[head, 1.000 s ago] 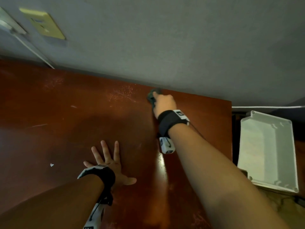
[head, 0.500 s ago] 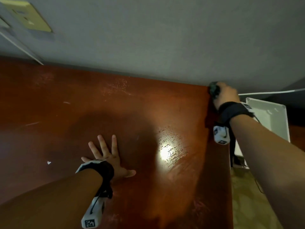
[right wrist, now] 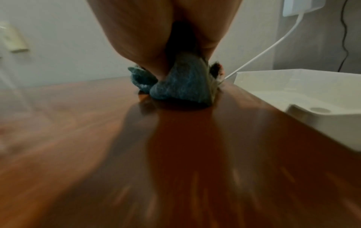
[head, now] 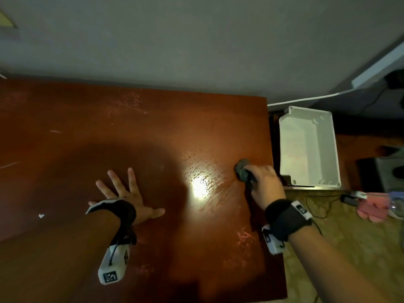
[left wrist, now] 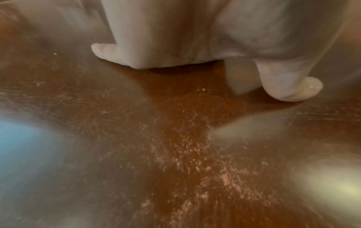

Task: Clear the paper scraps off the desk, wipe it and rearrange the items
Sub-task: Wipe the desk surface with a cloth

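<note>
Head view: wiping is in hand. Right hand (head: 265, 184) grips the cloth (head: 241, 169), pressed on the desk (head: 153, 132) beside the tray (head: 306, 149). Left hand (head: 129, 193) lies flat, fingers spread. Next, probably strokes toward it; the scrap (head: 41, 215) left of it needs lifting.

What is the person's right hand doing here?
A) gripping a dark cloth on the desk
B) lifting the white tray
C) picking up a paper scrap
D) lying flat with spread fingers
A: the right hand grips a dark cloth pressed on the desk near its right edge, beside the white tray.
</note>
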